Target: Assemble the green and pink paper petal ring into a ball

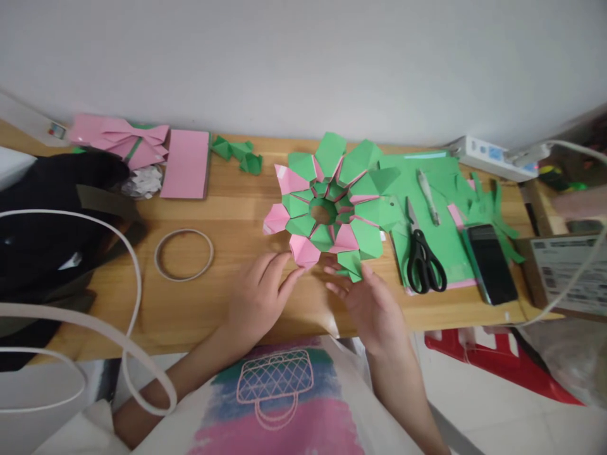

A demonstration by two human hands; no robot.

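A ring-shaped paper flower (pixel 367 239) made of folded green and pink pieces is held up over the wooden table, its round hole facing me. My left hand (pixel 256 300) pinches a pink petal at its near left edge between thumb and fingers. Below the flower's lower right side, my right hand (pixel 377 309) has a small folded green paper piece (pixel 349 264) between thumb and fingers. This piece touches or overlaps the flower's rim; whether it is joined there I cannot tell. Several loose folded green pieces (pixel 241 153) lie behind, to the left.
Left on the wooden table (pixel 227 221) are a tape roll (pixel 184 276), pink paper (pixel 186 164), a pink bow (pixel 135 140) and dark cloth (pixel 61 215). Black scissors (pixel 422 259), a cutter (pixel 428 197), green sheets (pixel 441 243), a phone (pixel 493 262) and a power strip (pixel 493 158) lie right. White cables cross the left.
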